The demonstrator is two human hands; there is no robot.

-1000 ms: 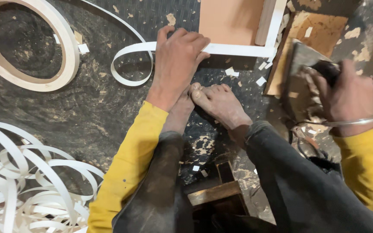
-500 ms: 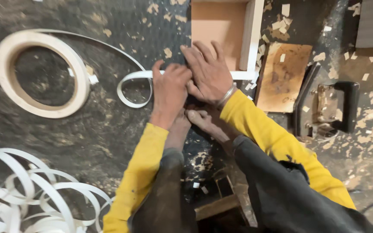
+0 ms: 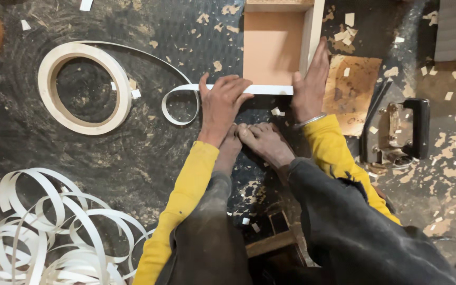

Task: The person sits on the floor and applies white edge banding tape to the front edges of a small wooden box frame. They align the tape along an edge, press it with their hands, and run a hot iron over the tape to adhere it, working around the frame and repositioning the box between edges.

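Our left hand (image 3: 222, 105) lies flat, fingers spread, pressing the white strip (image 3: 186, 89) onto the near edge of the box (image 3: 274, 47) on the floor. Our right hand (image 3: 310, 87) lies open along the box's right corner and wall, gripping nothing. To do this well, we judge we should keep the strip flush with the edge and press evenly from one end, bracing the box. The strip under the left palm is hidden, the box's far end is cut off, and the tool (image 3: 397, 132) at right is hard to identify

Tape roll (image 3: 84, 87), black tool (image 3: 397, 132), offcuts (image 3: 54, 232).
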